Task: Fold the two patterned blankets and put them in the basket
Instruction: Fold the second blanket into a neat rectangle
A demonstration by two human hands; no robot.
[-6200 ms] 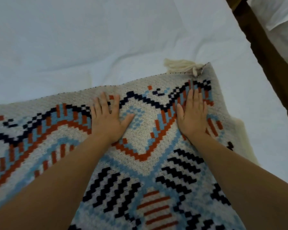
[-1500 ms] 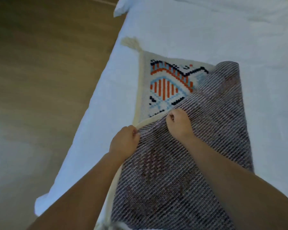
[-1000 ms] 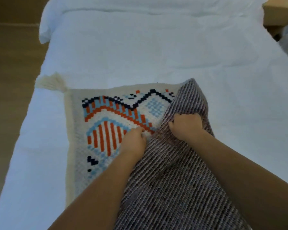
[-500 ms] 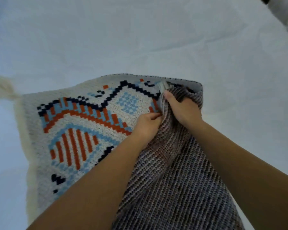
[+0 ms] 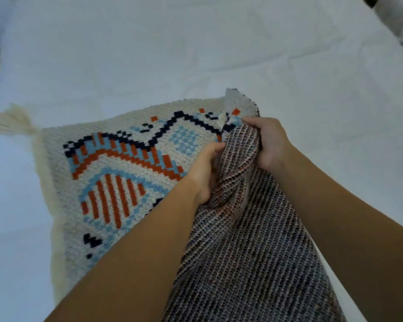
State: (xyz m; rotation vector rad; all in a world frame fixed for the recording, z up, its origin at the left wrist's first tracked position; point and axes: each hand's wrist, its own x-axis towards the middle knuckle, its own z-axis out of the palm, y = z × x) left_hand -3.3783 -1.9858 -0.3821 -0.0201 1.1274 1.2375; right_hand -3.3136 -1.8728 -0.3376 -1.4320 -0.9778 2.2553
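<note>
The patterned blanket (image 5: 126,173) is a thick knitted cloth, matt and coarse, with a ribbed grey reverse side and a soft woolly tassel (image 5: 8,122). The bed sheet (image 5: 196,47) is smooth, matt white cotton-like cloth.

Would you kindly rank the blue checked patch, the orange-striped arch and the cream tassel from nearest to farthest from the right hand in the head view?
1. Blue checked patch, just left of the right hand.
2. Orange-striped arch, lower left.
3. Cream tassel, far-left corner of the blanket.
</note>
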